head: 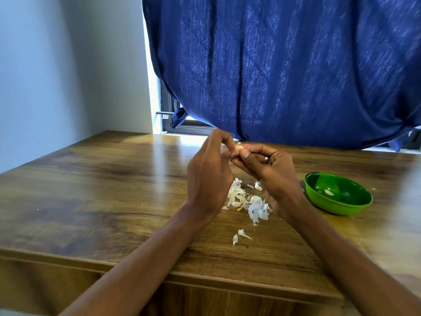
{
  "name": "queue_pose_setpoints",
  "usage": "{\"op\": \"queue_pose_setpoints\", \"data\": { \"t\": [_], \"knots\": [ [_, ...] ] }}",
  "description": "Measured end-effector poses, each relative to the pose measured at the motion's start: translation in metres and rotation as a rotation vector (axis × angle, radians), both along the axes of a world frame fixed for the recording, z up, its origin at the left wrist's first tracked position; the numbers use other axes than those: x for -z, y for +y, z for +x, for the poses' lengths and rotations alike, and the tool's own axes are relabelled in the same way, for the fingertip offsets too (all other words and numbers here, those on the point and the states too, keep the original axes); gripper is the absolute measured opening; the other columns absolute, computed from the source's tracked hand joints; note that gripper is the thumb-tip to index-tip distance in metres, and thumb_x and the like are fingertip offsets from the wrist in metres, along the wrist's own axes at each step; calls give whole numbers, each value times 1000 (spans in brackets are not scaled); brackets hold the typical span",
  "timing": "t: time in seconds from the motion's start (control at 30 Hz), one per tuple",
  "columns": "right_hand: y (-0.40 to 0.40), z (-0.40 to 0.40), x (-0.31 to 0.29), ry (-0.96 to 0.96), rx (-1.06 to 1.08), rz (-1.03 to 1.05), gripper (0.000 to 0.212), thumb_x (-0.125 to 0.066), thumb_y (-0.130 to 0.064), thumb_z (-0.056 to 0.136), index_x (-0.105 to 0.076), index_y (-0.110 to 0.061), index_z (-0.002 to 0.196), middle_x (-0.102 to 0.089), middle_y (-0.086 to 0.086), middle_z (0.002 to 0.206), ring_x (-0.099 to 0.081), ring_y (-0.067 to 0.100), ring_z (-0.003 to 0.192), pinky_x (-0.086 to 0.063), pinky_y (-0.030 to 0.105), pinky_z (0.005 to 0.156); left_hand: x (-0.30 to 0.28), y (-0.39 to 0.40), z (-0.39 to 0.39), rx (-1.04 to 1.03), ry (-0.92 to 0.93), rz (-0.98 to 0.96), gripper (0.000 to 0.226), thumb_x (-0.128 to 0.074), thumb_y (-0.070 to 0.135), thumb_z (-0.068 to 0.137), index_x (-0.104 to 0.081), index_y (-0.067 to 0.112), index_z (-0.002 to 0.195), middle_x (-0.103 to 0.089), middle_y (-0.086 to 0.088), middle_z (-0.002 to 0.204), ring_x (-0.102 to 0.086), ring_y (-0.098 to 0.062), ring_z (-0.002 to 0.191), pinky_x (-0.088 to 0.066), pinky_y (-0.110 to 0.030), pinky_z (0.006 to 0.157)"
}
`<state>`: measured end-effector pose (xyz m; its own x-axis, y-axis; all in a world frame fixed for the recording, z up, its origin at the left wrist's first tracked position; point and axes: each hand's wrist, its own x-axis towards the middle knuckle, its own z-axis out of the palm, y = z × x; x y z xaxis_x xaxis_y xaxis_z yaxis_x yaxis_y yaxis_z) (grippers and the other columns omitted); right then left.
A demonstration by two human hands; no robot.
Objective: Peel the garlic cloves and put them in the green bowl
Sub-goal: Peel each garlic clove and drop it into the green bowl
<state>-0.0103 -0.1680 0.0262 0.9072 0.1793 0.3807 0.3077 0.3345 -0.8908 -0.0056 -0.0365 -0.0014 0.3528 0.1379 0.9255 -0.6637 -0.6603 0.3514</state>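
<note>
A pale garlic clove [239, 147] is pinched between the fingertips of both hands above the wooden table. My left hand [210, 173] curls its fingers onto the clove from the left. My right hand [271, 172], with a ring on one finger, grips it from the right with thumb on top. The green bowl [355, 205] stands on the table to the right of my right hand, with a peeled clove [328, 192] inside. Under my hands lies a heap of white garlic skins [250, 202], and one unpeeled clove [257, 186] rests among them.
The wooden table [114, 190] runs to its front edge close to me. Two loose bits of skin [239, 236] lie nearer that edge. A blue curtain [284, 65] hangs behind the table, over a window; a pale wall is at the left.
</note>
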Motion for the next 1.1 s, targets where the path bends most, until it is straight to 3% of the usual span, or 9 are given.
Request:
{"op": "queue_pose_setpoints", "data": {
  "t": [0.13, 0.27, 0.43, 0.6, 0.73, 0.83, 1.0, 1.1],
  "knots": [
    [0, 0, -1, -1, 0, 10, 19, -68, -9, 78, -71, -4, 96, -77, 12, 89, -76, 19, 89, -60, 24, 82, -1, 0, -1, 61, 17, -33, 28, -63, -9, 90, -54, 11, 108, -58, 12, 101, -63, -15, 63, -52, -37, 50],
    [-1, 0, -1, 0, -14, 0, 24, -69, -12, 74, -70, -4, 97, -77, 13, 90, -76, 20, 88, -61, 25, 82, -2, 0, -1, 61, 18, -65, 28, -65, -9, 89, -55, 12, 104, -63, 8, 97, -60, -11, 60, -53, -41, 51],
    [-1, 0, -2, -21, -24, -14, 32, -69, -13, 78, -70, -3, 108, -77, 16, 97, -75, 22, 92, -60, 26, 84, -1, 1, 1, 57, 2, -93, 26, -68, -4, 90, -55, 13, 103, -58, 17, 98, -62, -19, 60, -53, -46, 48],
    [-1, 0, -1, -34, -8, -29, 35, -70, -14, 75, -71, -2, 108, -76, 15, 101, -75, 25, 95, -60, 26, 83, -1, 1, 3, 39, -3, -99, 27, -69, -5, 88, -55, 13, 101, -57, 16, 90, -60, -11, 62, -53, -41, 51],
    [-1, 0, -2, -13, -12, -27, 35, -71, -14, 73, -71, -2, 106, -77, 16, 99, -75, 24, 93, -61, 26, 82, 0, 1, 3, 25, 7, -82, 29, -68, -10, 86, -55, 12, 100, -55, 15, 87, -57, 4, 67, -49, -18, 56],
    [-1, 0, -2, -3, -13, -18, 33, -72, -13, 74, -71, -2, 105, -76, 18, 97, -76, 24, 90, -61, 27, 83, 0, 1, 3, 36, 29, -69, 31, -65, -13, 86, -54, 12, 100, -55, 14, 88, -56, 7, 66, -42, -10, 58],
    [-1, 1, -2, 19, -16, -9, 35, -71, -15, 72, -71, -2, 105, -77, 16, 97, -75, 23, 91, -61, 28, 84, 0, 1, 4, 52, 31, -73, 34, -62, -13, 87, -53, 15, 103, -61, 10, 95, -56, 2, 63, -51, -30, 55],
    [-2, 2, -2, 31, -12, -9, 33, -71, -16, 74, -71, -3, 105, -77, 15, 97, -75, 23, 92, -61, 27, 85, -1, 1, 3, 53, 26, -53, 33, -62, -14, 88, -55, 13, 105, -63, 9, 97, -56, 2, 65, -50, -22, 58]
  ]
}}
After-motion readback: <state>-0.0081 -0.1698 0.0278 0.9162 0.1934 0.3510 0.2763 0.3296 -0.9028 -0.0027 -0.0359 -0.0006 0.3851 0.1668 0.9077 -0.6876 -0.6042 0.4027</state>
